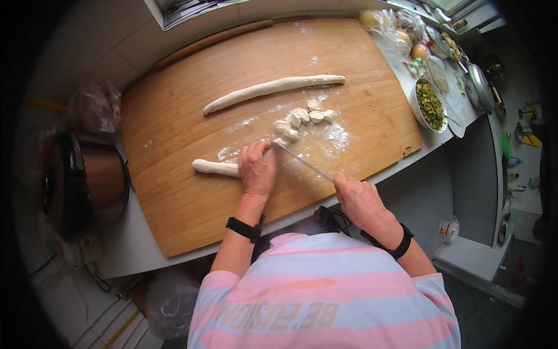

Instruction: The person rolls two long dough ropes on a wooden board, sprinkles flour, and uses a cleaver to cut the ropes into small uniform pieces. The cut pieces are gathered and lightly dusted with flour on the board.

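My left hand (258, 168) grips the right part of a short dough roll (216, 168) lying on a large wooden board (174, 209). In my right hand (361, 198) is the handle of a knife (307, 164); its blade slants up and left, and its far end is beside my left fingers. Several small cut pieces of dough (304, 115) lie just beyond the blade, some touching. A longer, uncut dough roll (274, 87) rests farther back on the board. White flour (338, 135) is scattered around the pieces. My left fingers hide the end of the short roll.
A bowl of chopped green filling (430, 106) stands beyond the board's right edge, near plastic bags (390, 28) and a metal lid (481, 87). An electric cooker (98, 179) stands at the left. Along the back wall lies a wooden rolling pin (218, 41).
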A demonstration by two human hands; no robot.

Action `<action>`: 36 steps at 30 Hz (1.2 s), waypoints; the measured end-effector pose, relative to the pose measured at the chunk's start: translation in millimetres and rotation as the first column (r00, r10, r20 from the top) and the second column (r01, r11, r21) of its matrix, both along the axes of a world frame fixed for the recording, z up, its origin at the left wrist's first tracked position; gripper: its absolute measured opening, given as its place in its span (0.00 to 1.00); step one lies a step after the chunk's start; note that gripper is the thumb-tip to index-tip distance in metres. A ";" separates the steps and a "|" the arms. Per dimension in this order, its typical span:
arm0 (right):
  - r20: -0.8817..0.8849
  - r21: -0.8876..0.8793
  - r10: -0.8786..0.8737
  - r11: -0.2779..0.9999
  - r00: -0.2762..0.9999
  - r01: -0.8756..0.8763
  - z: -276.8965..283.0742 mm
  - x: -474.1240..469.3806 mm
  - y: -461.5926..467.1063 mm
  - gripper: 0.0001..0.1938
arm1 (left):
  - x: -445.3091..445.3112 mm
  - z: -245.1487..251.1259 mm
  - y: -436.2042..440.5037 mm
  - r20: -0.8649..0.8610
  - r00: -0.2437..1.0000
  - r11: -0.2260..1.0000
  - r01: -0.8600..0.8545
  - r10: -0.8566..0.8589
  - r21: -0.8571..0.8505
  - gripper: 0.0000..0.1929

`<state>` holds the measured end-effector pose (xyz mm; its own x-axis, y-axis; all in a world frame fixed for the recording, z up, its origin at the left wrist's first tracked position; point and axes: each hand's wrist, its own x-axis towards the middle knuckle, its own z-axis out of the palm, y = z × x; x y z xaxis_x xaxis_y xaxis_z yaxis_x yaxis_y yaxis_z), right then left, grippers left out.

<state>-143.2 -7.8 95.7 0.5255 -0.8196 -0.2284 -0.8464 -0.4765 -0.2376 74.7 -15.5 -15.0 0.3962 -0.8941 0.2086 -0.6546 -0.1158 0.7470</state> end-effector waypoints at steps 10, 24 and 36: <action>0.135 -0.023 0.009 1.000 0.991 -0.006 -39.1 30.6 -21.1 0.06 | 2.6 11.2 12.1 0.050 0.992 0.987 0.122 -0.118 -0.107 0.11; 0.063 -0.017 0.070 0.997 0.996 -0.069 3.7 6.0 5.1 0.05 | 12.0 14.8 23.0 0.172 0.982 0.990 0.094 -0.075 -0.106 0.13; 0.018 -0.003 0.124 0.992 0.992 -0.124 -30.0 30.2 -15.7 0.04 | 11.0 10.8 24.3 0.202 0.972 0.992 0.122 -0.116 -0.017 0.12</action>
